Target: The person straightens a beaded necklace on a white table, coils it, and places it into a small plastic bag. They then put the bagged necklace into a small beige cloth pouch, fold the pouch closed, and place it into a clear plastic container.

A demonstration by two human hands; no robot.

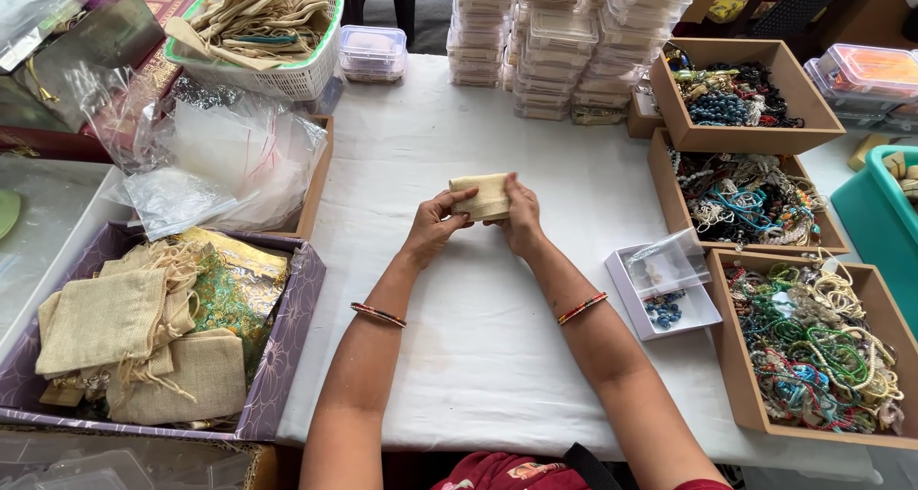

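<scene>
Right now both hands grip one small beige cloth pouch (481,196) above the middle of the table (478,356), which is covered in white cloth. At one end of the pouch, the left hand (435,224) pinches it with thumb and fingers closed on the fabric; the right hand (521,217) clasps the other end, its fingers wrapped over the top edge. The pouch is lifted clear of the table surface and lies roughly level between the two hands. Each wrist carries a thin coloured bangle.

On the person's left sits a purple patterned box (296,299) with more beige drawstring pouches and a green-and-gold fabric piece. Behind it lies a heap of clear plastic bags (229,165), and further back a green-rimmed white basket (306,69) holding tan cloth strips. Stacks of clear plastic containers (564,41) stand at the far edge. On the right, three brown open boxes (736,375) hold tangled bead strings in many colours, and a small white box (626,299) with a clear lid, holding blue beads, lies just beside them
</scene>
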